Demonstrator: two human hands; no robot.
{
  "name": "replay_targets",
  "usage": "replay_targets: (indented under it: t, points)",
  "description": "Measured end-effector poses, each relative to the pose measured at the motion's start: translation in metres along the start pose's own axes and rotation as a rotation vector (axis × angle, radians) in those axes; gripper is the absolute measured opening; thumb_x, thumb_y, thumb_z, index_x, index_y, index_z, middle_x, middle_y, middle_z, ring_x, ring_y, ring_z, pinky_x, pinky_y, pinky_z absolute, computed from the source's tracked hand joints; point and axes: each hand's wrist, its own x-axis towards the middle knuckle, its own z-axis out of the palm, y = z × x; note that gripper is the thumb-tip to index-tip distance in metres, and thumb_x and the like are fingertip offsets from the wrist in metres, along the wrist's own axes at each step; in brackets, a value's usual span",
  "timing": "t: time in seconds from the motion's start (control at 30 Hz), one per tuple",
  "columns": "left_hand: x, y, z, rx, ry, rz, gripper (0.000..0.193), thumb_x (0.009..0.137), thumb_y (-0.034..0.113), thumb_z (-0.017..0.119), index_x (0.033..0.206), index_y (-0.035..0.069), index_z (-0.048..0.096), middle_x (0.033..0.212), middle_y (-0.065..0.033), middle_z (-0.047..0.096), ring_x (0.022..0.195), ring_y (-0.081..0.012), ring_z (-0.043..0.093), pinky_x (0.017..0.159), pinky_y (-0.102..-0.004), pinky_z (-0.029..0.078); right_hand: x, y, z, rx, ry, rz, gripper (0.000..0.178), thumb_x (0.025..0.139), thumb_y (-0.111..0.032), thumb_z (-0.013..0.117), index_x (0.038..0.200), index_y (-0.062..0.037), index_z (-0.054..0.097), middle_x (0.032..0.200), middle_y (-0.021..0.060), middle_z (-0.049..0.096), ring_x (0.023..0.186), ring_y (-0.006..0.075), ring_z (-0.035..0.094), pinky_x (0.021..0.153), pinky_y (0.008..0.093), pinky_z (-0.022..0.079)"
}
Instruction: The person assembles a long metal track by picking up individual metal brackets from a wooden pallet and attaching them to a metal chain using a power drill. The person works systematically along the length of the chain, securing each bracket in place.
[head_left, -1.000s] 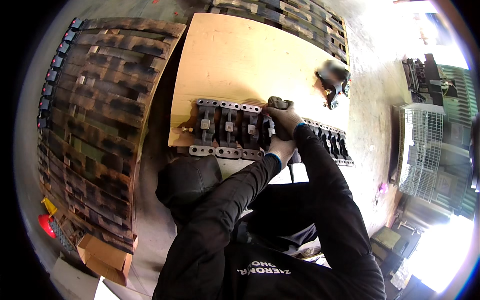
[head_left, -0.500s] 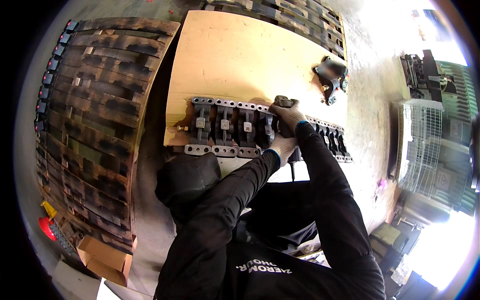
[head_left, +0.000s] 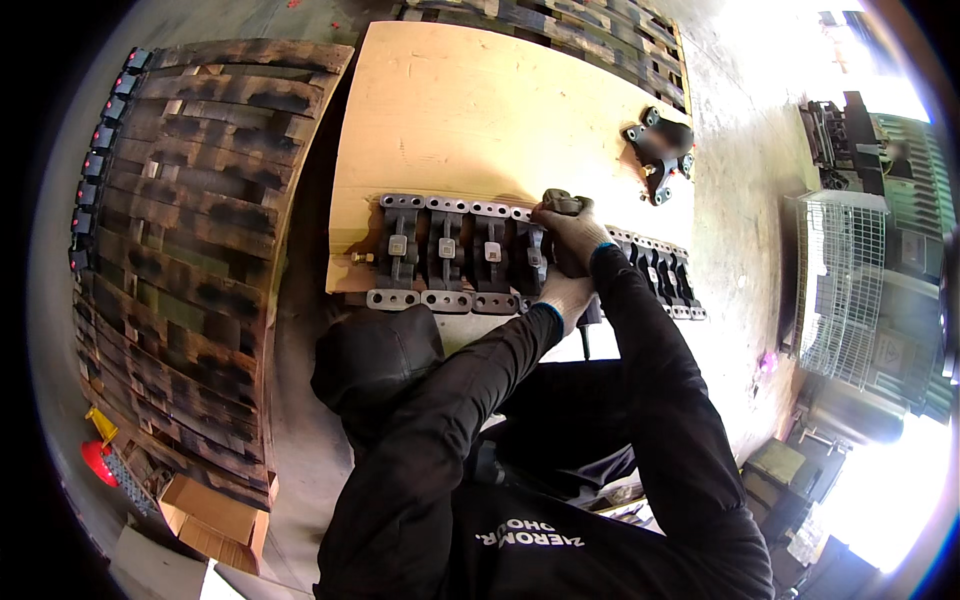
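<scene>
A row of dark metal brackets [head_left: 446,248] with drilled flanges stands along the near side of the brown cardboard sheet. Just right of the middle of that row, both of my gloved hands are on a dark hand-held tool [head_left: 562,203] with a rounded head. My right hand [head_left: 578,232] is closed round its upper part. My left hand [head_left: 567,294] is closed lower down, nearer to me, with its fingers partly hidden. A thin dark cord-like end hangs below the tool. What lies under the tool is covered by my hands.
The cardboard sheet [head_left: 470,110] lies beyond the row, bearing a black metal bracket [head_left: 660,155] at its right. A stained wooden pallet [head_left: 190,230] is at left, an open cardboard box [head_left: 215,520] at lower left. Wire mesh cages [head_left: 840,285] stand at right.
The whole view has shifted very slightly. My hands and the tool stay at the same spot on the row.
</scene>
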Motion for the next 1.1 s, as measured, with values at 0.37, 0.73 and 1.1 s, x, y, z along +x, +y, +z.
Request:
replay_targets:
  t: [0.37, 0.73, 1.1]
  points:
    - [0.012, -0.009, -0.001, 0.015, -0.101, 0.066, 0.041, 0.093, 0.021, 0.073, 0.128, 0.004, 0.062, 0.123, -0.0056, 0.071, 0.111, -0.0155, 0.064, 0.094, -0.0318, 0.050, 0.040, 0.040, 0.004, -0.084, 0.010, -0.040, 0.113, 0.070, -0.052, 0.087, 0.151, 0.0083, 0.034, 0.139, 0.0322, 0.057, 0.129, 0.0392, 0.059, 0.110, 0.0399, 0.048]
    - [0.017, -0.008, -0.002, -0.026, -0.035, 0.057, 0.054, 0.088, 0.024, 0.081, 0.131, -0.001, 0.059, 0.123, -0.0089, 0.070, 0.106, -0.0169, 0.066, 0.091, -0.0309, 0.051, 0.021, 0.012, -0.002, 0.041, 0.006, 0.138, 0.117, 0.070, -0.052, 0.087, 0.151, 0.0097, 0.031, 0.139, 0.0323, 0.057, 0.130, 0.0389, 0.059, 0.110, 0.0396, 0.047]
    - [0.032, -0.045, -0.028, 0.273, -0.108, 0.460, 0.047, 0.099, 0.029, 0.066, 0.138, 0.007, 0.052, 0.133, -0.0062, 0.064, 0.123, -0.0216, 0.060, 0.100, -0.0340, 0.047, 0.005, -0.008, 0.003, 0.036, -0.038, 0.000, 0.116, 0.072, -0.053, 0.086, 0.151, 0.0107, 0.029, 0.136, 0.0307, 0.058, 0.128, 0.0372, 0.059, 0.110, 0.0381, 0.047]
